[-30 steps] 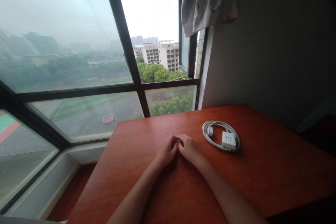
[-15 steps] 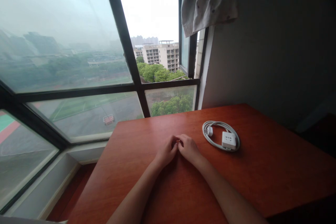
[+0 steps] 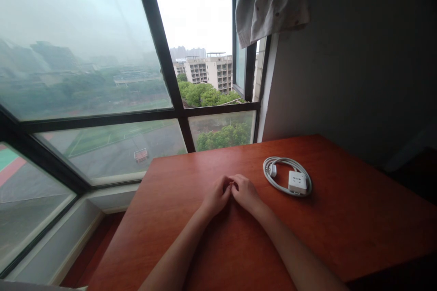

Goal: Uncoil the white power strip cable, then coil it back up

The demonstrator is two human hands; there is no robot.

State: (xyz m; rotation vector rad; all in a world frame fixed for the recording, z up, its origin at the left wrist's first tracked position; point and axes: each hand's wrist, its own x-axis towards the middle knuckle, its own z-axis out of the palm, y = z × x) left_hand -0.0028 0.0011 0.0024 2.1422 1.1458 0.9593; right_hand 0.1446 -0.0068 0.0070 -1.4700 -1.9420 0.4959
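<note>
1 coiled cord point(image 3: 287, 160), plug point(image 3: 273, 171) within, lies near the right hand point(image 3: 245, 193).

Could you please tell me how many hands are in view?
2: the left hand and the right hand, fingers together at the red-brown table, left of the coiled extension cord. No other hand shows.

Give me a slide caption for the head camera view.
Left hand and right hand meet on a reddish table, with a coiled extension cord to their right and windows beyond.
</note>
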